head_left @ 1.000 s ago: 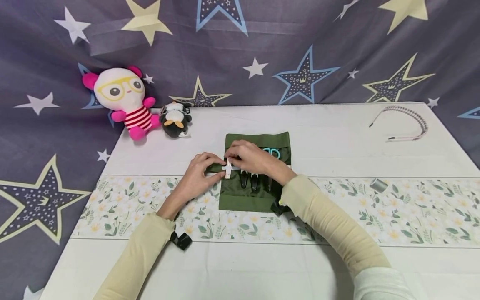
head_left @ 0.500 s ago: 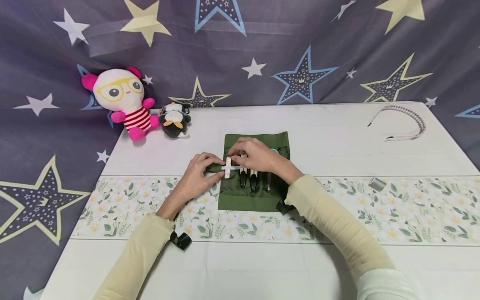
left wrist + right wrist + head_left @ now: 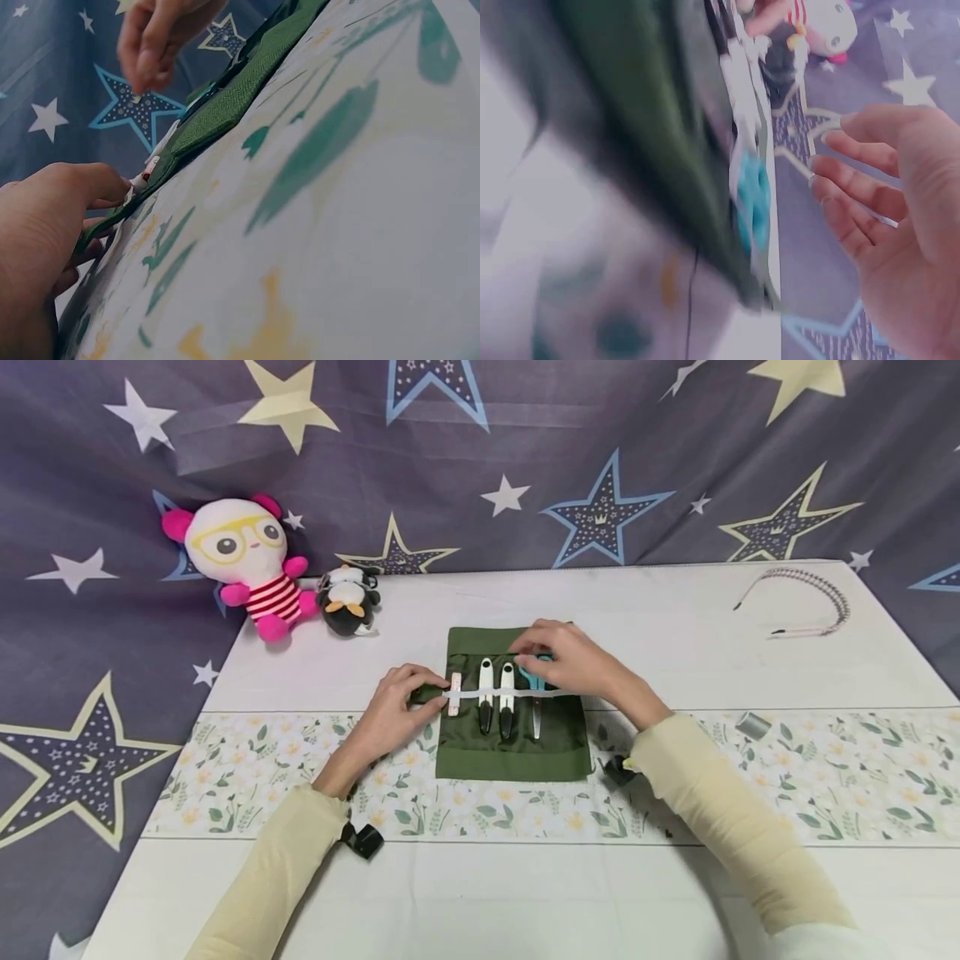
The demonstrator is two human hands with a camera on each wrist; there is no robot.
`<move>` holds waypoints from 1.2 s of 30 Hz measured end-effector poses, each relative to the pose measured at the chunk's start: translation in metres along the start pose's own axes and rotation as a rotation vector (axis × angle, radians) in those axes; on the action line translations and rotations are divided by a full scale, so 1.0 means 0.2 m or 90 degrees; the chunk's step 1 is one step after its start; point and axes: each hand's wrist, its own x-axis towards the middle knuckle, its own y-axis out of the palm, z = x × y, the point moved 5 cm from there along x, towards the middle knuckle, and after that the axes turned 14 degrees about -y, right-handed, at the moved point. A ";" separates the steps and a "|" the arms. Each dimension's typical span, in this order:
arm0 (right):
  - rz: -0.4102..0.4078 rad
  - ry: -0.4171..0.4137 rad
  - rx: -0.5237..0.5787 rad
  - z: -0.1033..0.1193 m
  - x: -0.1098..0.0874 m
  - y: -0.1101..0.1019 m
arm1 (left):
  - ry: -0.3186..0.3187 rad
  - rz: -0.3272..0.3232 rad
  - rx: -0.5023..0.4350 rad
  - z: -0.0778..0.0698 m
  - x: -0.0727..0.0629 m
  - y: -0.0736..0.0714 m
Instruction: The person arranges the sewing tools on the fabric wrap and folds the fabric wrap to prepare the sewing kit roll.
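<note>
A dark green fabric organizer (image 3: pixel 513 766) lies unrolled on the table, a white elastic strap (image 3: pixel 470 694) across it. Under the strap sit a slim pale pink patterned piece (image 3: pixel 455 703), two white tools with black ends (image 3: pixel 486 677) (image 3: pixel 507 681), and small scissors with turquoise handles (image 3: pixel 530 679). My left hand (image 3: pixel 397 706) pinches the organizer's left edge, thumb above and fingers beneath in the left wrist view. My right hand (image 3: pixel 570 656) hovers over the scissors handles, partly covering them. Its fingers (image 3: pixel 855 187) are loosely bent, with nothing between them in the right wrist view.
A pink-and-white plush toy (image 3: pixel 251 560) and a penguin plush (image 3: pixel 348 602) sit at the back left. A headband (image 3: pixel 828 593) lies at the back right, and a grey thread spool (image 3: pixel 753 726) on the floral runner (image 3: pixel 690 802). A star-patterned curtain (image 3: pixel 465 468) hangs behind.
My right hand has left the pink piece and moved right, up over the scissors, uncovering the two white tools and the strap. My left hand keeps its place at the edge.
</note>
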 end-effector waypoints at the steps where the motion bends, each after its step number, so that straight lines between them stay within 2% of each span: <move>1: -0.008 0.008 0.001 -0.01 -0.03 -0.02 | -0.004 0.002 0.000 0.00 0.00 0.00; 7: -0.059 0.077 -0.001 -0.07 -0.24 -0.15 | -0.004 -0.003 0.014 -0.02 0.01 0.00; 12: -0.106 0.090 -0.036 -0.10 -0.40 -0.25 | 0.019 -0.012 0.033 -0.07 0.04 0.00; 18: -0.138 0.109 -0.079 -0.10 -0.61 -0.33 | 0.059 -0.026 0.047 -0.15 0.05 0.02; 25: -0.152 0.159 -0.154 -0.12 -0.83 -0.43 | 0.112 -0.013 0.066 -0.25 0.07 0.09; 33: -0.172 0.241 -0.179 -0.13 -1.06 -0.50 | 0.154 0.012 0.078 -0.36 0.10 0.20; 36: -0.182 0.256 -0.180 -0.14 -1.14 -0.51 | 0.164 0.025 0.088 -0.40 0.11 0.25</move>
